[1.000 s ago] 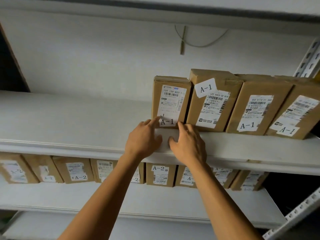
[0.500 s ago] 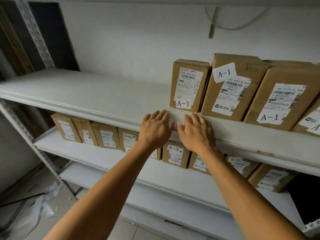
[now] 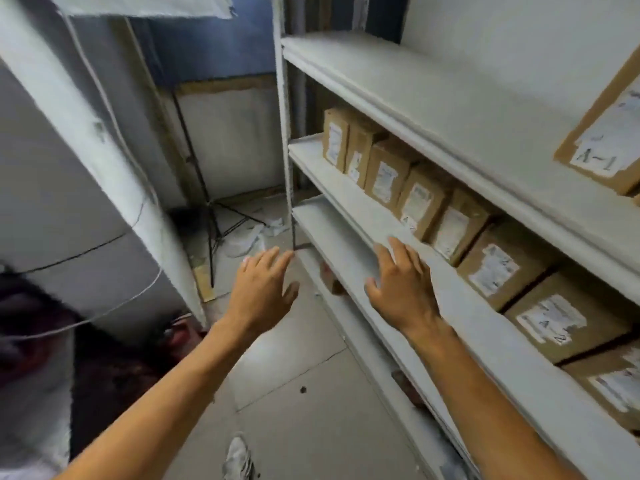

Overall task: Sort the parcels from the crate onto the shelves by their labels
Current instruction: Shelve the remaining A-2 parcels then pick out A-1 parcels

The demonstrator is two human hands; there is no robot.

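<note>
Both my hands are empty, with fingers spread. My left hand (image 3: 265, 289) hangs in the air over the floor, left of the rack. My right hand (image 3: 401, 282) is in front of the edge of the middle shelf (image 3: 346, 188); whether it touches the edge is unclear. A row of brown cardboard parcels (image 3: 415, 199) with white labels stands on that middle shelf. One parcel marked A-1 (image 3: 606, 140) shows at the right end of the upper shelf (image 3: 433, 95). The crate is out of sight.
A white rack post (image 3: 285, 133) stands at the shelves' left end. A black tripod (image 3: 211, 216) and crumpled paper (image 3: 249, 237) are on the tiled floor behind. A white panel (image 3: 86, 140) leans at the left. My shoe (image 3: 237, 459) shows at the bottom.
My view has swung left and down, away from the A-1 parcels. Both hands have left the upper shelf's edge and dropped to the height of the middle shelf, holding nothing.
</note>
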